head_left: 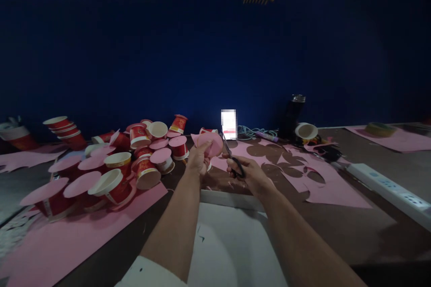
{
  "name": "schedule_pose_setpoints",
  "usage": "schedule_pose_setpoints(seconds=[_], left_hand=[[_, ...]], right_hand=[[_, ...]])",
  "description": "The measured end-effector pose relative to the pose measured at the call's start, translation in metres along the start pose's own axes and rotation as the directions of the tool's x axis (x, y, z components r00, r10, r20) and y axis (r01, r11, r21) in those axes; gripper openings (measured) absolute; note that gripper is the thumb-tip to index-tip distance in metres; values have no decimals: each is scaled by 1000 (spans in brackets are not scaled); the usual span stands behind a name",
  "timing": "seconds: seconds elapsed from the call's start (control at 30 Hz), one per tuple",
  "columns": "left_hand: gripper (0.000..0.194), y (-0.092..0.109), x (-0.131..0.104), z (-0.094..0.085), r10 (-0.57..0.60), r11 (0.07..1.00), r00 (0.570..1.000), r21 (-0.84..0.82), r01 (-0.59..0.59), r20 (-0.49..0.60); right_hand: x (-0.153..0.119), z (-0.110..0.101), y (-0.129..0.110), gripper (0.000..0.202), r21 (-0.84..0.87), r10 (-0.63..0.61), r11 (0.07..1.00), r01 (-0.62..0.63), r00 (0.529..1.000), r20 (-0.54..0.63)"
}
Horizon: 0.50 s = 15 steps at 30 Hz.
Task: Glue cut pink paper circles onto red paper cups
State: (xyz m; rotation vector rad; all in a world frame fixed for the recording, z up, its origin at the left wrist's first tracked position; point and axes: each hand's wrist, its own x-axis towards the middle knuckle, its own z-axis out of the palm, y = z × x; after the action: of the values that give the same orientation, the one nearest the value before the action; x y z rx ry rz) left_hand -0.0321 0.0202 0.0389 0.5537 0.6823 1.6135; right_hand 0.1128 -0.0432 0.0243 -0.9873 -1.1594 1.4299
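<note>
My left hand (199, 158) is closed on a round piece of pink paper (213, 142), thumb on top, with a paper cup (208, 130) partly hidden behind it. In my right hand (248, 172) is a pair of scissors (239, 165) with dark handles. The blades point up and away, close to the paper's right edge; I cannot tell whether they touch it. Under and beyond my hands lies a pink sheet (303, 175) with round holes cut out. Many red paper cups (140, 136) crowd the left, several topped with pink discs (160, 155).
A power strip (387, 188) lies at the right. A dark bottle (294, 114) and a tipped cup (306, 131) stand before the blue partition (168, 54). A roll of tape (380, 129) sits on pink paper. A bright phone-like screen (229, 124) and a cable (249, 132) are straight ahead.
</note>
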Motion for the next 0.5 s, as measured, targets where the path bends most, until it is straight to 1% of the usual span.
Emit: schedule_pose_setpoints(seconds=[0.17, 0.33, 0.5], left_hand=[[36, 0, -1, 1, 11, 999, 1000, 31, -11, -3], [41, -2, 0, -2, 36, 994, 999, 100, -39, 34], [44, -5, 4, -5, 48, 984, 999, 168, -52, 25]], right_hand=[[0, 2, -1, 53, -65, -34, 997, 32, 999, -32], [-1, 3, -3, 55, -40, -31, 999, 29, 998, -52], [-1, 2, -4, 54, -31, -36, 999, 34, 998, -50]])
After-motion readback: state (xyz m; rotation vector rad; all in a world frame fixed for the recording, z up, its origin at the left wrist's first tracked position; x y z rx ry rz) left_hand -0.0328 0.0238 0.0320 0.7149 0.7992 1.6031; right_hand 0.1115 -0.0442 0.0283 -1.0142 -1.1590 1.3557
